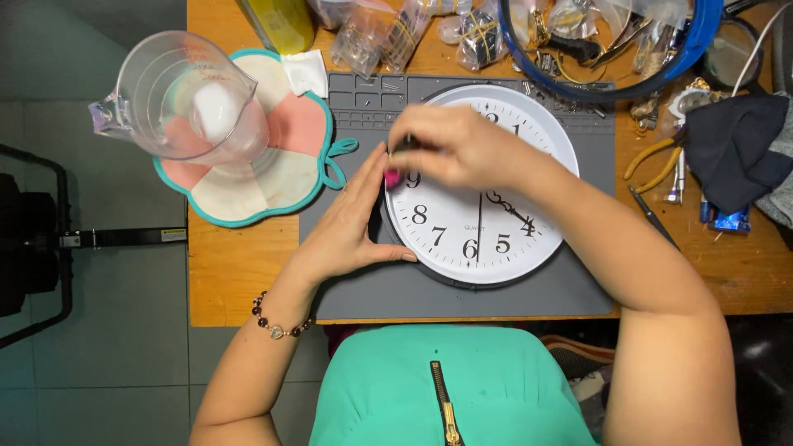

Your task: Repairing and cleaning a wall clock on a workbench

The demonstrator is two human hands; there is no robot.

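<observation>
Wall clock (483, 194), round with a white face and dark rim, lies face up on a grey work mat (413, 293) in the middle of my wooden bench (223, 272), directly in front of my body. My left hand (355, 219) rests flat beside the clock, fingers together and extended, thumb stretched along the lower left rim, as if bracing the case so it cannot slide. My left forearm comes up from the lower left and wears a beaded bracelet (277, 318) at the wrist. My right hand (458, 149) hovers over the upper left of the dial, fingers curled closed around a small dark tool with a pink tip (393, 176), which points down at the clock's left edge just beside my left fingertips. Whether the tip touches the rim I cannot tell. My right forearm crosses the dial diagonally from the lower right and hides part of the numerals.

Further out on the left, a clear plastic measuring jug (186, 95) stands on a flower-shaped quilted pad with teal trim (273, 186), touching the mat's corner. Along the back edge lie small clear bags of parts (388, 33) and a blue-rimmed round tray (694, 41). To the right sit yellow-handled pliers (652, 161) and a dark cloth (735, 149)
</observation>
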